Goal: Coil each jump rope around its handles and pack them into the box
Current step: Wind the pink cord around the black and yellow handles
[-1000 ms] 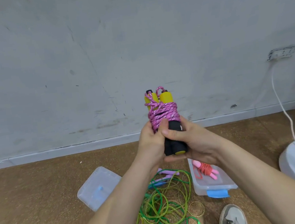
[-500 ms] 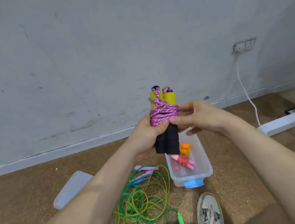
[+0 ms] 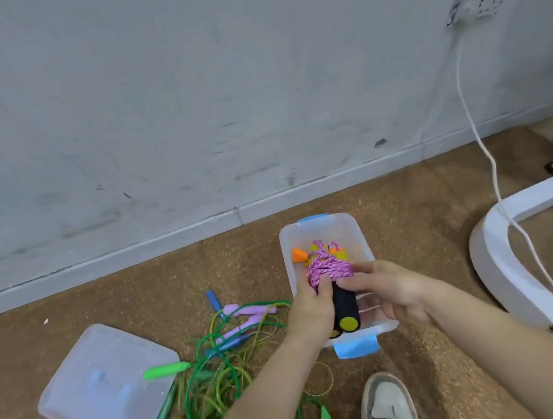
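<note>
A grey and white shoe (image 3: 389, 406) is showing at the bottom edge of the view on the brown speckled floor (image 3: 112, 297); just left of it a tangle of green and yellow jump ropes (image 3: 214, 371) is lying loose, with green handles (image 3: 164, 371) and purple handles (image 3: 245, 312) sticking out of the heap; further left the clear lid (image 3: 106, 389) is lying flat on the floor, well apart from the box; both forearms are reaching forward over the ropes; the left hand (image 3: 311, 312) is wrapping its fingers and thumb around the coiled pink jump rope (image 3: 330, 272), closed on the black foam handles (image 3: 345, 308) just below the pink cord; the right hand (image 3: 387, 289) is pressing its fingertips against the pink windings from the other side, fingers bent and partly spread; the bundle is sitting tilted over the open clear plastic box (image 3: 349, 225), its yellow end caps facing the camera, though whether it is touching the box bottom cannot be told; an orange-handled rope (image 3: 299, 254) is lying inside the box behind it; to the right a white curved stand base (image 3: 495, 270) is resting on the floor; beyond, a white cable (image 3: 471, 118) is running up the grey wall (image 3: 186, 99) to a socket (image 3: 477, 3).
</note>
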Tool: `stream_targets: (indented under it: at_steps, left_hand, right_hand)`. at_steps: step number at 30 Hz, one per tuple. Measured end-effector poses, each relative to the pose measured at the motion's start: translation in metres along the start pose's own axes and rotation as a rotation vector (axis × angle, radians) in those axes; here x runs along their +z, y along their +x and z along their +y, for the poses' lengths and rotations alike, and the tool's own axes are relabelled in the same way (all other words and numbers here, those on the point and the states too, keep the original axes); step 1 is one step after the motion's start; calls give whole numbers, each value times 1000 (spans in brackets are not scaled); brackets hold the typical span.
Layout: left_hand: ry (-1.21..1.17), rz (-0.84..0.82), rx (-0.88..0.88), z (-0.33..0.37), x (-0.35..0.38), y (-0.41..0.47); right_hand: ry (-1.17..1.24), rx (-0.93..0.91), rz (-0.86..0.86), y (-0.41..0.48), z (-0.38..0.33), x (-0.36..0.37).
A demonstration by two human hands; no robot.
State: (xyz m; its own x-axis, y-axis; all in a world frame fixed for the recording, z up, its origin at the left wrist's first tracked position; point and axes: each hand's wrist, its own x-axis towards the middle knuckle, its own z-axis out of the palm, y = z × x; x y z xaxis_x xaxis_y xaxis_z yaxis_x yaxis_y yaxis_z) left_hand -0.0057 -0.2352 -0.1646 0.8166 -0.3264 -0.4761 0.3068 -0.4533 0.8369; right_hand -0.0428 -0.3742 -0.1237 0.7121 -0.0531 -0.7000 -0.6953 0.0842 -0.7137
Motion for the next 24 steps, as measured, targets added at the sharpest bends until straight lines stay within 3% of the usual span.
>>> stream_targets:
  at_steps: [5,7,10,12,14,18,21,24]
  left_hand:
    - [44,-239,-137,-32,9,56]
    - [130,-290,-89,-40,8,69]
    - [626,-191,157,-48,-2,81]
    - [963,-122,315,-49,-5,89]
    - [1221,-161,386,-46,7,100]
    - [1481,-277,430,-51,48,149]
    - [1552,-349,333,-57,62,182]
    - [1637,-391,403,-65,58,193]
  right_hand:
    - [8,14,155,61,32,-6]
    - [-151,-48,247,80,38,-13]
    - [-402,-141,304,98,39,-14]
    - [-370,-211,368,109,40,-14]
    - [-339,-252,501,117,40,-17]
    - [-577,-279,640,125,42,-29]
    - [-853,-258,608,131,50,-33]
    - [-1033,-207,564,136,52,-29]
